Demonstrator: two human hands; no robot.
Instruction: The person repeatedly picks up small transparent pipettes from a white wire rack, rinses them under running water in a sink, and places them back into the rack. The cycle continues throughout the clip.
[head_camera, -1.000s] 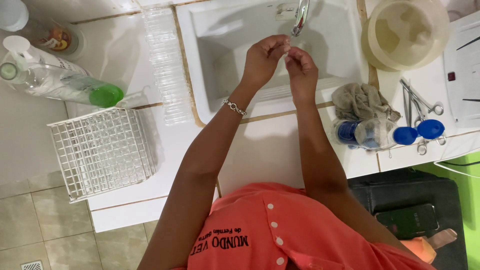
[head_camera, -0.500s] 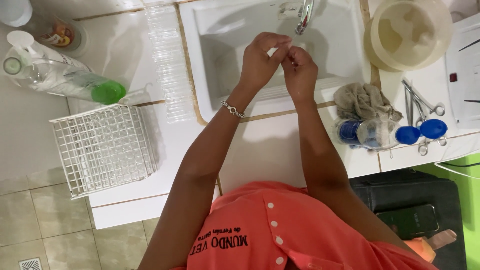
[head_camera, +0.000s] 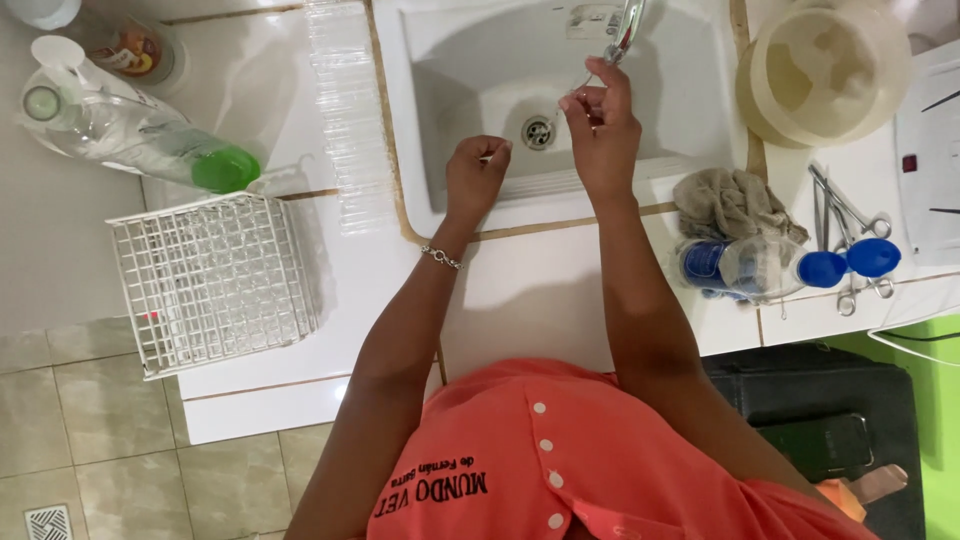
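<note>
I stand at a white sink (head_camera: 400, 150) with both hands over the basin. My right hand (head_camera: 603, 135) is raised just under the metal faucet (head_camera: 628, 22), pinching a thin metal instrument (head_camera: 586, 84) between its fingertips. Lower and to the left, near the basin's front wall, my left hand (head_camera: 475, 180) has its fingers curled in; I cannot make out anything inside it. A thin bracelet (head_camera: 441, 257) sits on the left wrist. The drain (head_camera: 537, 131) lies between the two hands.
A white wire rack (head_camera: 210, 282) and a clear bottle of green liquid (head_camera: 135, 140) sit on the left counter. At the right are a beige bowl (head_camera: 825, 70), a grey cloth (head_camera: 730, 205), blue-capped bottles (head_camera: 780, 265) and metal scissors and forceps (head_camera: 845, 215).
The hands were pressed together under the faucet; now they are apart. The left hand has dropped down and left, and the right stays up at the faucet with the thin instrument.
</note>
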